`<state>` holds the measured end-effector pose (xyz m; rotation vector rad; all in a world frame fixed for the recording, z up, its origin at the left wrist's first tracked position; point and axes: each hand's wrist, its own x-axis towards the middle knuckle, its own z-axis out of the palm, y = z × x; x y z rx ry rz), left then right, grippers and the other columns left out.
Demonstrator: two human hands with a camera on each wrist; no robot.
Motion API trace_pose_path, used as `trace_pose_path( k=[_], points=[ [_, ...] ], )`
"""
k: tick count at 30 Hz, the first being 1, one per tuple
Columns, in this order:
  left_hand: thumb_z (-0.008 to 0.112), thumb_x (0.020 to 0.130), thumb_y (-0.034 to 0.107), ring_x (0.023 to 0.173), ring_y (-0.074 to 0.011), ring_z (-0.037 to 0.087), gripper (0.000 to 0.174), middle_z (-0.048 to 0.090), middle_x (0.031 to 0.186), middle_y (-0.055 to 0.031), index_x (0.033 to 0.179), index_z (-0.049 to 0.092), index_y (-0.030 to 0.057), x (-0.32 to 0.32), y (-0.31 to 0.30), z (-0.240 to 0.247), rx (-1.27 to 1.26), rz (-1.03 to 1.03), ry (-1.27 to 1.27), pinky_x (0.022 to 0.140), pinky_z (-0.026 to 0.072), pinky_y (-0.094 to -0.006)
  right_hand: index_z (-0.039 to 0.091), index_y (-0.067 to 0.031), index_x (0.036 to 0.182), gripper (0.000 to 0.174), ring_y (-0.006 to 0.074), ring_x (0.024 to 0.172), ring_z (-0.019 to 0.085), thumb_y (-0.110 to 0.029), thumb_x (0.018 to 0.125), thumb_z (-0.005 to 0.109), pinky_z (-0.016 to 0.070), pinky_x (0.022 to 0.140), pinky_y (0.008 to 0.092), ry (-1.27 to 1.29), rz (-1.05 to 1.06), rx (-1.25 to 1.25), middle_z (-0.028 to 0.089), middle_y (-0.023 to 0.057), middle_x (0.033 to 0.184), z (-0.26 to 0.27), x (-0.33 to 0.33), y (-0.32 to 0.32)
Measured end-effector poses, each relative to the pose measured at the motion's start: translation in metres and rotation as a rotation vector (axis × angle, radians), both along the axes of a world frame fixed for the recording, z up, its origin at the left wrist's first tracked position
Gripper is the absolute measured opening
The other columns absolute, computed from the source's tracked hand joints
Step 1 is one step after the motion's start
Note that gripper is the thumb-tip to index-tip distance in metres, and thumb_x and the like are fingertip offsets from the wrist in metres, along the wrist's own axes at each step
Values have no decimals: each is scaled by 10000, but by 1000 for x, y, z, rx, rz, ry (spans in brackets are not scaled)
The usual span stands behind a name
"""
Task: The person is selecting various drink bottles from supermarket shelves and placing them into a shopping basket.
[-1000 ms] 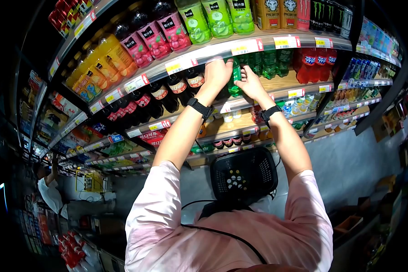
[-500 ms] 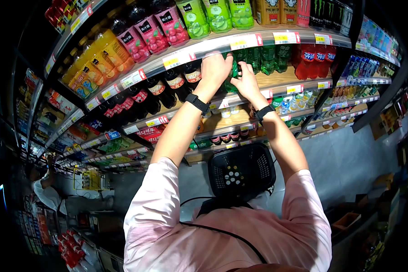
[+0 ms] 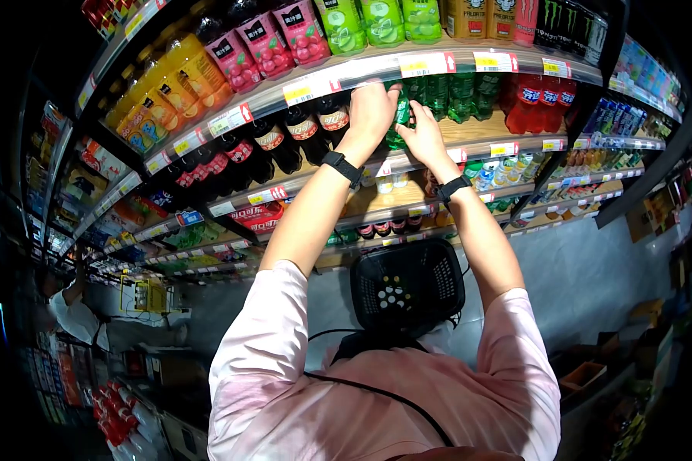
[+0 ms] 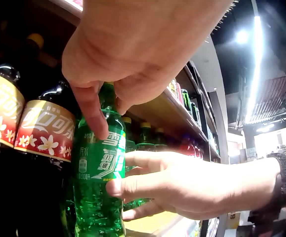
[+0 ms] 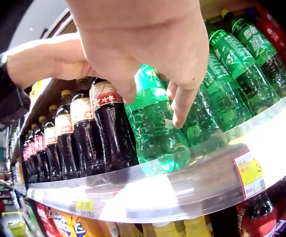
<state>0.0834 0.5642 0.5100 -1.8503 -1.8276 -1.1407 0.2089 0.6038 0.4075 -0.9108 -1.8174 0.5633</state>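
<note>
Left hand [image 4: 138,54] grips bottle [image 4: 99,197] near lip [image 5: 133,200]

A translucent green bottle [image 4: 98,202] with white characters on its green label is standing roughly upright at the front edge of a shelf [image 3: 473,132], showing at upper centre of the head view, its neck partly hidden.

The bottle [image 4: 101,197] is green, its green label [image 4: 103,153] printed white.
</note>
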Motion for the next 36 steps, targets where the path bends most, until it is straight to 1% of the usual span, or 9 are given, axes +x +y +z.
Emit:
trace_pose_path(
  k=[8,11,18,21,25,27,30,33,36],
  points=[
    [770,862,273,785,-466,691,343,689,794,-292,912,719,-62,-1,-8,-9,76,-6,-107,728,575,-499,403,38,1476,716,357,1114,645,-139,875,749,521,974,418,-12,27,-22,581,231,1301,-6,-3,-2],
    [753,858,263,806,-462,693,324,693,805,-286,940,720,-49,-6,-10,-8,112,-37,-105,773,571,-502,320,-1,1515,699,368,1253,600,-119,930,683,489,1044,436,48,86,-94,576,267,1372,-11,-5,0],
    [651,901,125,794,-431,705,221,691,822,-283,1016,708,-55,-16,-10,-13,43,-47,-4,772,570,-496,330,-23,1509,668,391,1260,592,-124,941,668,477,1056,450,42,76,-41,576,276,1373,-14,-7,-1],
    [538,919,-41,786,-322,744,302,702,957,-275,1199,645,-74,-19,-12,-22,62,-175,-97,732,588,-430,311,-27,1525,684,398,1292,575,-112,944,663,479,1064,443,49,89,-73,553,303,1397,-13,-7,-2],
    [542,965,-20,864,-248,749,315,697,1100,-226,1271,613,-47,-21,-51,-26,113,-330,-263,727,596,-343,251,-43,1571,727,410,1367,514,-77,956,639,465,1105,443,191,83,-100,487,347,1455,-7,9,-20],
    [617,970,48,777,-190,729,254,729,963,-136,1214,669,-4,-36,-93,-27,60,-352,-174,669,552,-288,259,-54,1578,695,372,1361,520,-51,978,609,458,1109,417,391,140,-232,465,325,1485,0,35,-57],
    [678,973,108,584,-37,535,146,550,628,-5,1063,722,2,-52,-189,-30,-129,-314,-427,555,460,-246,515,32,1363,402,202,1101,639,-50,989,636,507,983,316,446,155,-274,660,155,1206,-37,103,-110],
    [705,953,169,506,-167,332,308,373,576,-80,724,576,9,-96,-274,-68,-365,-226,-407,480,336,-324,600,1,965,164,94,758,543,-139,1048,579,439,709,241,338,201,-556,617,40,819,-88,181,-172],
    [692,965,182,573,-195,260,384,309,623,-113,723,460,-6,-143,-354,-120,-725,10,-474,489,300,-351,598,-16,872,162,89,660,539,-90,1017,596,446,628,247,140,-81,-882,594,14,746,-109,241,-234]
  ],
)
